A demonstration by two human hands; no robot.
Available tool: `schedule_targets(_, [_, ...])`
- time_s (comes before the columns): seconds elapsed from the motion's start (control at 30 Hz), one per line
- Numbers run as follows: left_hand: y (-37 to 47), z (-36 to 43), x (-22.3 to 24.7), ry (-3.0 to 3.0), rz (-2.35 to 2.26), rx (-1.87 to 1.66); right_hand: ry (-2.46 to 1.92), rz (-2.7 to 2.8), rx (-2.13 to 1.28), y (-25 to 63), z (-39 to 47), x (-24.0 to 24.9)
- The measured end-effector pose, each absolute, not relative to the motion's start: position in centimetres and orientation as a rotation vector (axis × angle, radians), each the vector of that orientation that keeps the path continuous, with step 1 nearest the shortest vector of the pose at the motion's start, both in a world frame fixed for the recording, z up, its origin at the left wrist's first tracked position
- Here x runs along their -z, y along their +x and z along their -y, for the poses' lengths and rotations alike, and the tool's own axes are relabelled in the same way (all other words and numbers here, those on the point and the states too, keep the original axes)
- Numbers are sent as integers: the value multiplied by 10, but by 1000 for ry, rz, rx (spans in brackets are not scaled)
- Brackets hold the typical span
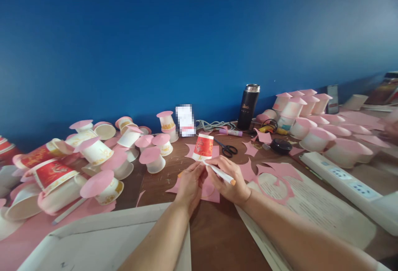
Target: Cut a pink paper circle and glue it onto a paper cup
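In front of me a red and white paper cup (203,146) stands with its lower edge at my fingertips. My left hand (191,181) is closed at that edge, its fingers pressed together on the near side of the cup. My right hand (230,177) grips a white pen (221,172) with an orange end, its tip pointing at the cup's lower edge. Beneath the hands lies a cut piece of pink paper (211,190). Black scissors (228,150) rest just beyond my right hand.
Paper cups with pink discs (152,159) crowd the left; more (317,138) stand at the right. A black flask (248,107), a purple glue stick (230,132) and cables line the wall. A power strip (345,184) lies right. Another person's blurred hand (392,123) shows at the right edge.
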State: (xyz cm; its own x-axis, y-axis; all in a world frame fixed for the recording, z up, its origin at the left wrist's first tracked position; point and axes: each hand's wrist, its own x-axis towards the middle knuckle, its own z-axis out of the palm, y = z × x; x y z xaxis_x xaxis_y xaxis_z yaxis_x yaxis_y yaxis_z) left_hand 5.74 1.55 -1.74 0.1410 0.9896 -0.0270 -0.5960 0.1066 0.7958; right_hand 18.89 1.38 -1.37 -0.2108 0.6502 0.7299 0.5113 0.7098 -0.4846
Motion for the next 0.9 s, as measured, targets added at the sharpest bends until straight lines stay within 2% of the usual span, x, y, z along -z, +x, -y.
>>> schedule_targets(0.9, [58, -17, 17, 720, -670, -1336, -937, 1844, -65, 190, -14, 12])
